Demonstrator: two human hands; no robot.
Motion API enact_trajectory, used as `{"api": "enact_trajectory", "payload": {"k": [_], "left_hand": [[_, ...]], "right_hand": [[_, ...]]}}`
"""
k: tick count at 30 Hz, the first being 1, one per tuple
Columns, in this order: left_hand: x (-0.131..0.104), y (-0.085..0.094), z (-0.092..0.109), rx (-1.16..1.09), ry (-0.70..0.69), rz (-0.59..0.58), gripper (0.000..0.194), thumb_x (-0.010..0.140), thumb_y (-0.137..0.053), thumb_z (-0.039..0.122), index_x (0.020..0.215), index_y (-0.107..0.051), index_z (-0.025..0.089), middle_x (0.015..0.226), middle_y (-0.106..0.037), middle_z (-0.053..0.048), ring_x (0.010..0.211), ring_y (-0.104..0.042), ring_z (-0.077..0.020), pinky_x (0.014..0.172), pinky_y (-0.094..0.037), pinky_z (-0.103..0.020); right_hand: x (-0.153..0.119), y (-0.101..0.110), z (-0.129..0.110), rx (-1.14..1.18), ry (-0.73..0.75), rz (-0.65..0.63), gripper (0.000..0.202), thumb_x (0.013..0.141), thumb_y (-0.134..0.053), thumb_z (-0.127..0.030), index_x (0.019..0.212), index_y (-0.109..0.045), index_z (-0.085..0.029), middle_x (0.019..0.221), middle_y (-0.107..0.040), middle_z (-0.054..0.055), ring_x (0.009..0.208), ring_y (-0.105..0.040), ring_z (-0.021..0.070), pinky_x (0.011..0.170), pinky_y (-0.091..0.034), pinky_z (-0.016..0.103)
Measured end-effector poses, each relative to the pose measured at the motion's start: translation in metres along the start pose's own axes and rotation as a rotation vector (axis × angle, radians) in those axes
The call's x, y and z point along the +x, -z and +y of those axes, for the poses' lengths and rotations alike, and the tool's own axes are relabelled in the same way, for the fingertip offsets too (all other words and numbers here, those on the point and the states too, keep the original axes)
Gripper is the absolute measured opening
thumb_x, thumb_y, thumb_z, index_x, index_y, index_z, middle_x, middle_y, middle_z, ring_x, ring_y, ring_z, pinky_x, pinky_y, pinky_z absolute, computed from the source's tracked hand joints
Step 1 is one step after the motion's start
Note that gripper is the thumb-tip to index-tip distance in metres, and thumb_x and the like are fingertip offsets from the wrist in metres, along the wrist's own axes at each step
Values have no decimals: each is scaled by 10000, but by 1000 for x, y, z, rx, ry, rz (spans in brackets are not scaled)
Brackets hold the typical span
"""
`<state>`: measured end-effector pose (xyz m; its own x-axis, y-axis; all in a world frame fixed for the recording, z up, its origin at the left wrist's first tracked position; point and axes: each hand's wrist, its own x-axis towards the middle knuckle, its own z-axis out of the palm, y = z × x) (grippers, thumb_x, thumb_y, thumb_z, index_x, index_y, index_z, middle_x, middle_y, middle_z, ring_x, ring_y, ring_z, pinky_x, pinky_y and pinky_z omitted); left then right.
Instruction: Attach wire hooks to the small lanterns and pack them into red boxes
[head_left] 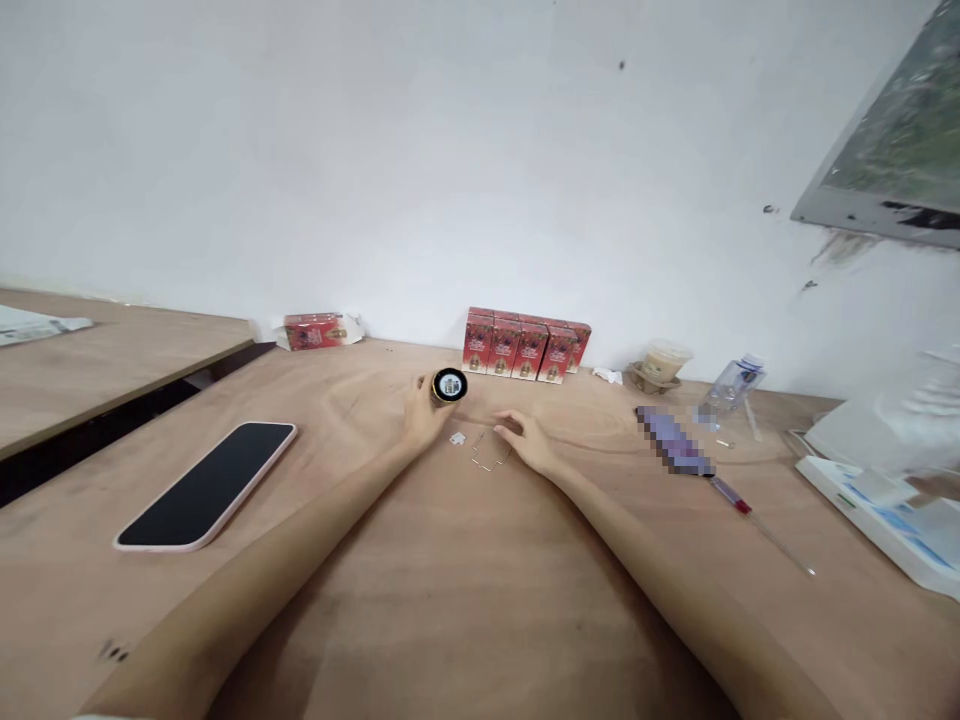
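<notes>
- A pixelated patch [675,442] masks an object on the wooden table [465,580]; only a thin red-tipped end shows beyond it.
- The framed panel [892,150] on the wall is cut off by the right edge.
- White packaging [885,500] at right runs out of frame, partly blurred.
- Print on the red boxes [525,348] is too small to read.
- The left hand [424,410] grips a small round item [449,385], possibly a jar.

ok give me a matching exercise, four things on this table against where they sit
Things:
1. phone
2. round tin
3. red boxes
4. wire frame

Places:
a. in a row by the wall
b. held in the left hand
c. flat on the table, far left
d. by the right hand

Pairs: 1-c, 2-b, 3-a, 4-d
</notes>
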<state>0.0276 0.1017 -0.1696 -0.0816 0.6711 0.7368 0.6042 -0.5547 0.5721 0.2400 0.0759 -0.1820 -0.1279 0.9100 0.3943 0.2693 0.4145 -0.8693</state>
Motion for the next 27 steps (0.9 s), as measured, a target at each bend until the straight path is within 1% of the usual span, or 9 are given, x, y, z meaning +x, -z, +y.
{"api": "enact_trajectory", "payload": {"k": [3,6,8,10,13,16,18,24,27], "left_hand": [[2,-7,-2,-15,1,-45,416,706,-655,191,1110,-557,198,1015,-535,-65,981,-577,-222,840,-495,-361],[4,-12,-1,-36,-20,-91,414,702,-643,155,1108,-568,190,1015,-539,-63,974,-576,-207,821,-503,-330],[6,-14,0,-47,-36,-113,402,692,-640,140,1088,-579,180,1000,-547,-61,973,-571,-211,840,-497,-340],[7,-15,1,-59,-55,-132,406,685,-636,128,1084,-581,176,1003,-559,-61,982,-565,-217,876,-482,-362],[6,-13,6,-79,-92,-173,401,698,-619,128,1093,-577,183,1031,-580,-62,1000,-564,-220,879,-482,-364],[2,-11,11,-91,-143,-242,361,713,-615,156,1072,-588,184,1032,-596,-62,978,-579,-210,816,-506,-326],[0,-10,14,-92,-181,-294,359,709,-622,166,1066,-594,182,1030,-604,-60,969,-584,-205,805,-508,-314],[-3,-6,23,-76,-279,-380,377,703,-633,188,1078,-596,181,1029,-600,-69,989,-569,-225,883,-472,-356],[-3,-4,27,-57,-359,-409,346,744,-633,258,1080,-592,186,1037,-599,-76,1007,-568,-234,914,-453,-370]], "right_hand": [[0,-18,-12,-90,67,-46,209,698,-712,-377,874,-701,-265,984,-689,34,1017,-563,244,984,-348,442],[-4,-28,-23,-357,190,-141,282,742,-682,-407,986,-689,-266,1040,-678,59,1020,-538,258,939,-347,446],[-7,-30,-27,-541,306,-241,288,798,-634,-396,1056,-667,-272,1100,-665,65,1026,-524,250,902,-351,424],[-10,-30,-29,-632,400,-318,225,856,-573,-352,1042,-672,-273,1096,-672,57,1016,-518,232,868,-351,395],[-14,-28,-28,-686,470,-344,223,918,-481,-292,962,-696,-249,995,-699,55,969,-520,219,818,-349,373],[-19,-26,-28,-654,490,-280,256,936,-449,-296,927,-696,-230,952,-706,64,905,-536,215,788,-358,373],[-22,-24,-29,-585,528,-198,250,936,-451,-304,921,-688,-227,945,-705,68,875,-557,210,781,-377,368],[-29,-20,-34,-426,795,135,189,923,-465,-219,964,-648,-202,961,-682,80,891,-633,174,798,-491,329],[-29,-19,-34,-410,809,230,183,921,-452,-172,990,-621,-186,970,-659,93,925,-636,164,820,-519,311]]}}
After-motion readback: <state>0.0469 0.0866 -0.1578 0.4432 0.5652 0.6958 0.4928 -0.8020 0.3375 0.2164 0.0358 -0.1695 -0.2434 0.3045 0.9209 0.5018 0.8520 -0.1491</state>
